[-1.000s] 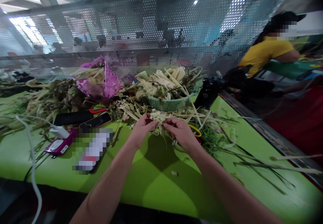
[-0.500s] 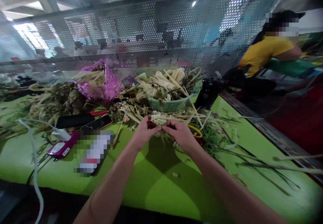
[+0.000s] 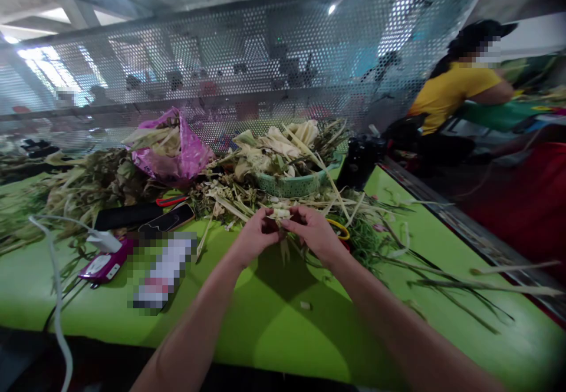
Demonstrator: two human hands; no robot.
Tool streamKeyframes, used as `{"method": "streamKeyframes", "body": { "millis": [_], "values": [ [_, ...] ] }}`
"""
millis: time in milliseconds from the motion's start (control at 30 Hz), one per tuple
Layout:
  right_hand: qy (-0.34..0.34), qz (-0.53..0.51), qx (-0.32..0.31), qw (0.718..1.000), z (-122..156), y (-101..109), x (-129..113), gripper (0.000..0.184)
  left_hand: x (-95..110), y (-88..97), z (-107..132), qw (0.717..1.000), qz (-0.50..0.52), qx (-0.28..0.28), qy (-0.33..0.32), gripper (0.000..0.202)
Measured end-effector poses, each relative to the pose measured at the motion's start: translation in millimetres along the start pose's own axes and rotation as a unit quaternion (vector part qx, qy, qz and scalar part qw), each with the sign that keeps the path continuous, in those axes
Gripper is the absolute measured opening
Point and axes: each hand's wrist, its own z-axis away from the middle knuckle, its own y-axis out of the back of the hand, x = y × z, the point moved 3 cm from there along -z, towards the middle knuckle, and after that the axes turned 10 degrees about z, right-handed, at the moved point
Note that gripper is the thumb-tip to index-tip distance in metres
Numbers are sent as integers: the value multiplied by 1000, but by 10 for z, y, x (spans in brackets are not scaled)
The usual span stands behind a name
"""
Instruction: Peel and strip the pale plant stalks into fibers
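Observation:
My left hand (image 3: 253, 238) and my right hand (image 3: 313, 233) meet over a bright green table (image 3: 274, 315), fingers curled. Together they pinch a small pale bundle of leaf strips (image 3: 280, 212) between the fingertips. Just beyond the hands lies a heap of dried palm-like leaves (image 3: 230, 194). A teal plastic basket (image 3: 294, 184) filled with pale folded leaves stands behind that. A yellow-handled tool (image 3: 340, 229) lies partly hidden under my right hand.
A pink plastic bag (image 3: 186, 150) of leaves, two phones (image 3: 145, 218), a magenta device (image 3: 104, 262) with a white cable (image 3: 55, 286) lie at left. Long green stems (image 3: 442, 286) sprawl at right. A perforated metal screen (image 3: 265, 68) backs the table. A person in yellow (image 3: 455, 94) works at far right.
Both hands have drawn slightly closer together around the leaf bundle, and the strips sticking out to the right look shorter. The view has shifted a little.

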Motion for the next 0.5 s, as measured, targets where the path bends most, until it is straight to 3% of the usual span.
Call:
{"method": "streamKeyframes", "body": {
  "millis": [333,500],
  "values": [
    [-14,21,-29,999,10,-26,5,34,38,-19,18,1000,5,-19,11,53],
    [-30,1,-42,999,9,-60,46,31,94,-46,44,993,-106,-24,-49,58]
  ]
}}
